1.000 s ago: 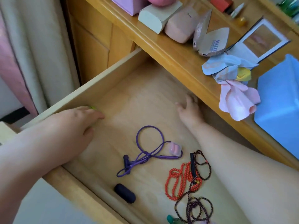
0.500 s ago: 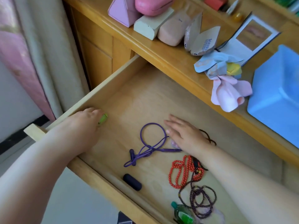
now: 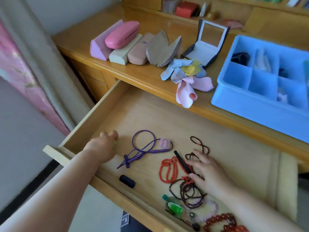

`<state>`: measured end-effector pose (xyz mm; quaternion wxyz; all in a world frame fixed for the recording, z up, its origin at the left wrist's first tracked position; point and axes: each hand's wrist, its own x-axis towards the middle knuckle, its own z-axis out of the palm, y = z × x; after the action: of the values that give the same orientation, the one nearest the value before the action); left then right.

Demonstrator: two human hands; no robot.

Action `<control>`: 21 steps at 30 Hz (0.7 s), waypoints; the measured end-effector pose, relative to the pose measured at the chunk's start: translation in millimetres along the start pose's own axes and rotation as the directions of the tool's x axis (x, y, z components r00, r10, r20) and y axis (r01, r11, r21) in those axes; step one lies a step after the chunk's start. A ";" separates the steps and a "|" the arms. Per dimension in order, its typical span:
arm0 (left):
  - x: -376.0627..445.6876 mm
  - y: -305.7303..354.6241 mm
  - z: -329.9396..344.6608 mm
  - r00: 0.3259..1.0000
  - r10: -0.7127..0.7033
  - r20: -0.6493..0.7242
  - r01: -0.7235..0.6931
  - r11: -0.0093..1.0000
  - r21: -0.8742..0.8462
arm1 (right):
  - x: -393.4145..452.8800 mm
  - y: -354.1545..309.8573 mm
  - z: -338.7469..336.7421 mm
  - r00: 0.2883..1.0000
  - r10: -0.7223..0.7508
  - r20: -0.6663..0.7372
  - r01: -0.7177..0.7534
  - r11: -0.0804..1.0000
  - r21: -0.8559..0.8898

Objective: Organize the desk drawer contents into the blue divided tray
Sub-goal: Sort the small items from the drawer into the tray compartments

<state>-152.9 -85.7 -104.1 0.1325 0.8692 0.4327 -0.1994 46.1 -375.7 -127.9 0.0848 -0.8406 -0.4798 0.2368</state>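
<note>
Head view. Right hand point(image 3: 206, 171) shifted since half a second ago from the pale pink clip point(image 3: 164, 142) on the purple looped cord point(image 3: 143, 148) rightward onto the bead pile; one second ago reached far back under the desk edge. Fingers now spread and relaxed, gripping nothing, tips on the black bar-shaped clip point(image 3: 182, 162) and the dark brown beaded string point(image 3: 199, 144), palm beside the orange-red beaded strand point(image 3: 168, 169). Left hand point(image 3: 103, 146) kept at the drawer's left wall, knuckles up, fingers curled over a small yellow-green object point(image 3: 114, 142) mostly hidden beneath; object itself not identifiable.

Open light wooden drawer point(image 3: 167, 114), also containing: dark navy oval capsule point(image 3: 127, 181) near the front edge; tangled dark maroon bead loops point(image 3: 189, 193); small green-capped glass bottle point(image 3: 173, 205); large dark red bead bracelet point(image 3: 222, 222) at the front right.

Blue plastic divided tray point(image 3: 234, 96) on the honey-coloured wooden desk top point(image 3: 133, 71), right of the drawer, now more fully in view than before; dark items in its far compartments, blurred. Beside it: crumpled blue, yellow and pink cloths point(image 3: 187, 77), open white-lined box point(image 3: 207, 46), row of pink and cream glasses cases point(image 3: 122, 42). Pink patterned curtain point(image 3: 20, 77) at left.
</note>
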 end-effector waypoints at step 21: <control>-102.1 128.7 54.7 0.861 0.481 -0.164 -0.507 0.830 -0.233 | -57.9 16.9 22.2 0.966 -0.236 -0.109 0.242 0.969 0.048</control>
<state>-117.8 -255.1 -98.0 0.2746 0.9339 0.2221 -0.0548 23.6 -435.5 -135.2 0.1629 -0.7846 -0.5654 0.1957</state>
